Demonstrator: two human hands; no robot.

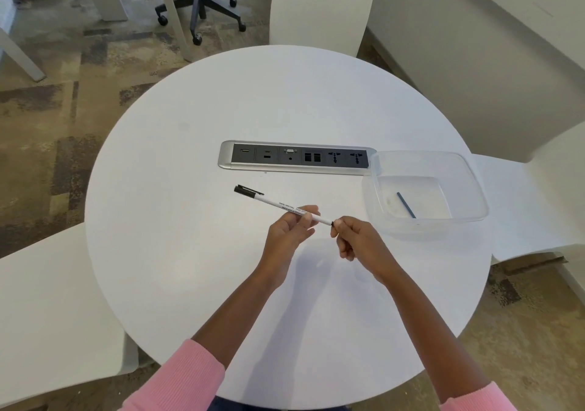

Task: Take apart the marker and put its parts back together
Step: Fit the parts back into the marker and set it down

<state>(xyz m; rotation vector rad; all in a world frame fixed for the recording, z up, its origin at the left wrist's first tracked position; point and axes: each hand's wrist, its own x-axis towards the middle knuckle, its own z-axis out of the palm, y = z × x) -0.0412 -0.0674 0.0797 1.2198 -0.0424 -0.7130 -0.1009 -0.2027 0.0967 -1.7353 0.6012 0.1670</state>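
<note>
Two bare hands hold one slim white marker (272, 202) in the air above a round white table (190, 220), a little to the near side of its middle. The marker lies almost level, and it points from far left to near right. Its black cap with a clip (248, 191) sits on the far-left end, free of both hands.

The left hand (289, 231) grips the barrel close to the right end. Its fingers are curled round the barrel from below, with the fingertips over the printed text. The right hand (356, 239) is just beside it. Its thumb and first finger pinch the short black end part (331, 222) of the marker, and its other fingers are curled into the palm. Both arms wear pink sleeves (190, 379) pushed up from the wrists.

A silver and black socket panel (294, 158) is set in the table, on the far side of the hands. At its right end stands a clear plastic container (372, 195), touching or slightly covering the corner of the panel; I cannot tell which. In the container lies a thin dark blue stick (406, 205), well apart from the marker.

White chairs (319, 8) stand around the table. Beyond them is the black wheeled base of an office chair (199, 2) on a patterned carpet.
</note>
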